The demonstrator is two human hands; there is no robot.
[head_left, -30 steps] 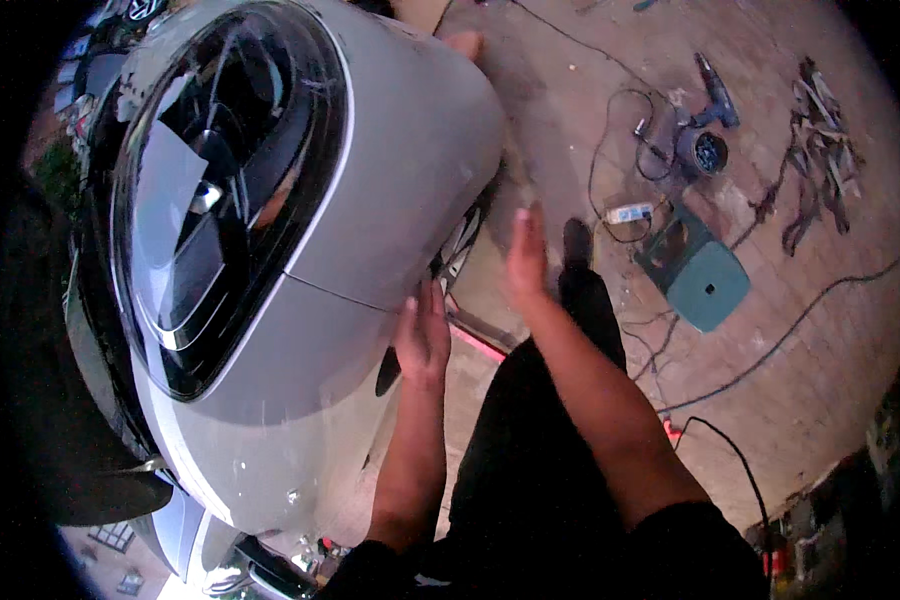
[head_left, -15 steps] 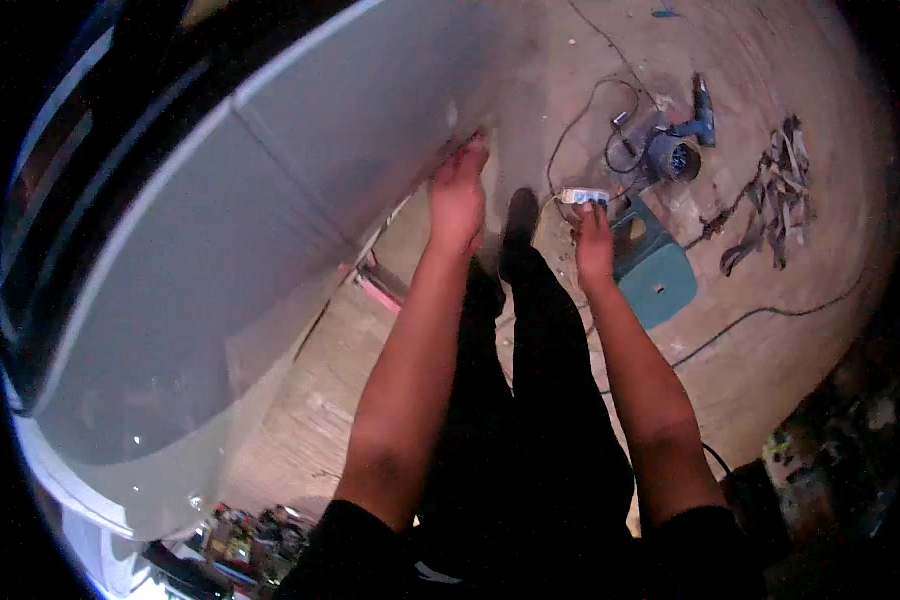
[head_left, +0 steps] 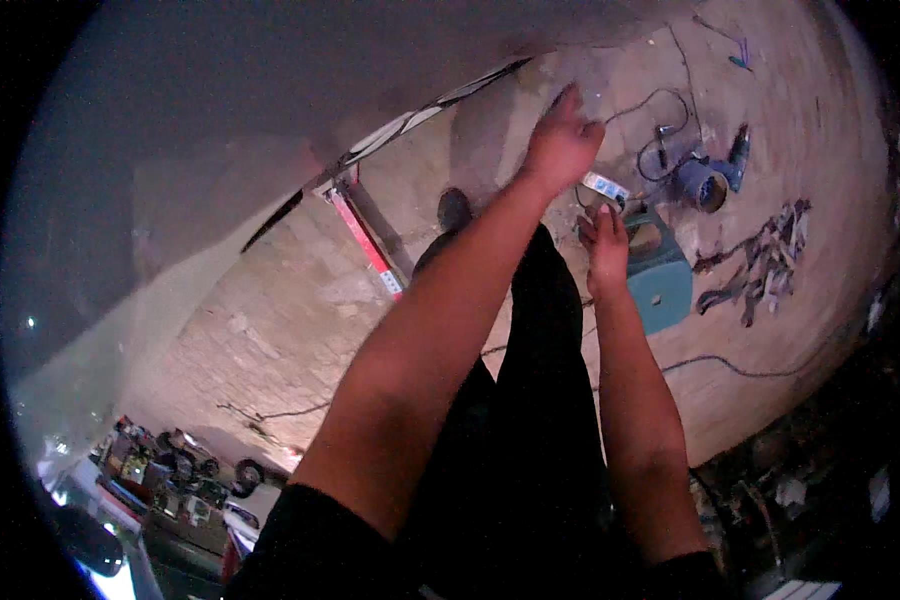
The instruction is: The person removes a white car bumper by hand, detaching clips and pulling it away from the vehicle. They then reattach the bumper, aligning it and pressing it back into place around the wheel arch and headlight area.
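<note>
My left hand [head_left: 565, 145] is above the floor at upper centre, forefinger stretched out and thumb apart. I see nothing in it, though it is slightly blurred. Farther left, the lower edge of a large curved grey panel [head_left: 170, 170] is apart from it. My right hand [head_left: 607, 245] has its fingers spread and no object visible in it. Just beyond its fingertips lies a white-and-blue power strip [head_left: 605, 187] with a dark cord, seemingly on the floor. Beside the right hand stands a teal plastic stool [head_left: 660, 295].
A blue heat gun [head_left: 738, 160] lies by a grey cylindrical container [head_left: 705, 187]. Dark crumpled strips [head_left: 770, 260] are piled at the right. A red-and-white bar [head_left: 365, 240] is below the panel. Cables [head_left: 730, 365] cross the floor; clutter [head_left: 170, 470] occupies the lower left.
My left hand has moved away from the panel's edge, rightward and upward, above the power strip. My right hand's fingers have spread and drawn slightly back from the strip. The whole view has turned clockwise.
</note>
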